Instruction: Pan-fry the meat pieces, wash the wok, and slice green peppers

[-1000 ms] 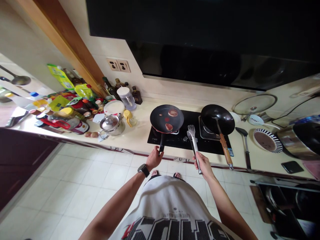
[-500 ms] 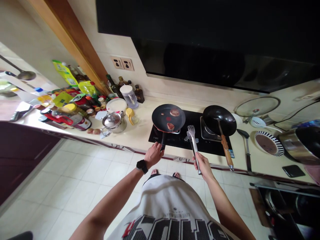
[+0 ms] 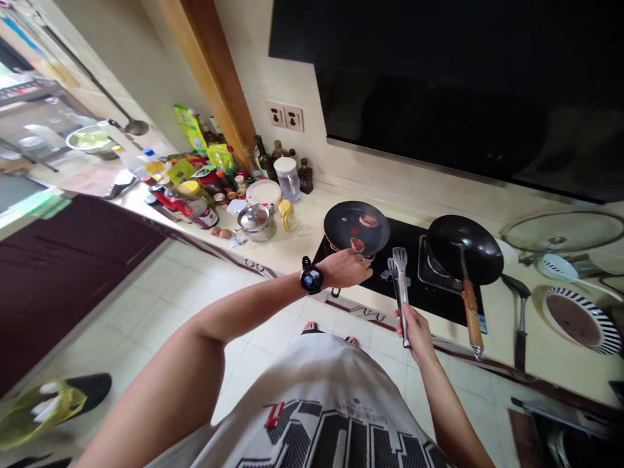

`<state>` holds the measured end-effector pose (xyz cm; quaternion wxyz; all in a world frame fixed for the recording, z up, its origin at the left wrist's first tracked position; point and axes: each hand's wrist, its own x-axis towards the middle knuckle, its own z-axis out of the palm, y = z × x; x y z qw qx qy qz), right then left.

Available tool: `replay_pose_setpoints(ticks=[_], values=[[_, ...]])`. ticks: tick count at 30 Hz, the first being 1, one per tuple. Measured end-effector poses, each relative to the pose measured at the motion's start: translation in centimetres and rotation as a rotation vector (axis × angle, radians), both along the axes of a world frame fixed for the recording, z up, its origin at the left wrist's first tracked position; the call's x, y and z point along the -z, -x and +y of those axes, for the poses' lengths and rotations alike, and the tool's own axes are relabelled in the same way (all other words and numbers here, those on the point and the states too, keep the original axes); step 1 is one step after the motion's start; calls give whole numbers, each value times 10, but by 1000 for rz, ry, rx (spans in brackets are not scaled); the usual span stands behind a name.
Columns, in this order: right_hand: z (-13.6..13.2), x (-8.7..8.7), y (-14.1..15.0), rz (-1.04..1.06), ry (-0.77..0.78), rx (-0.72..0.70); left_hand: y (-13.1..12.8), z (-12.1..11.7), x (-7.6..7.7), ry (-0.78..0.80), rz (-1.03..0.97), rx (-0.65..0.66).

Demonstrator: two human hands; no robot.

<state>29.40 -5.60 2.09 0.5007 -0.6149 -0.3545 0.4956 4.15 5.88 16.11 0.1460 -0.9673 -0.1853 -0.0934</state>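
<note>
Black frying pan point(image 3: 355, 227) sits on the left ring of a black glass hob point(image 3: 429, 309), and in the head view two browned rounds of food point(image 3: 369, 220) lie inside it with a few reddish spots on its dark surface. At the pan's 6 o'clock the left hand point(image 3: 345, 269), with a black smartwatch point(image 3: 311, 278) on its wrist, reaches over the near rim. Its fingers point(image 3: 363, 266) curl downward, and the pan's handle is hidden beneath them, so I cannot tell whether that hand is gripping anything. The right hand point(image 3: 414, 331) is firmly closed around steel tongs point(image 3: 400, 286), which stand nearly upright at the pan's 4 o'clock with their slotted tips together and clear of the pan. A secure hold on the pan works best with the wrist kept clear of its hot surface and the tongs kept from knocking the rim. At 3 o'clock, a black wok point(image 3: 465, 250) with a wooden handle point(image 3: 472, 318) occupies the other ring, its handle pointing toward the person and close to the right hand's side. Further toward 3 o'clock lies a glass lid point(image 3: 560, 231); at 4 o'clock stands a striped plate point(image 3: 580, 322). At 9 o'clock a small steel saucepan point(image 3: 254, 224) sits on the worktop, with crowded bottles and jars point(image 3: 195, 188) beyond it at 10 o'clock.
</note>
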Motion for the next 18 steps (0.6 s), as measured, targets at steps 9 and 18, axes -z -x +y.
replay_pose_setpoints(ticks=[9,18], values=[[-2,-7,5,-17,13,-1,-5,4,-15,-89,-26,58],[3,-8,6,-1,10,23,-5,10,-10,-73,-37,60]])
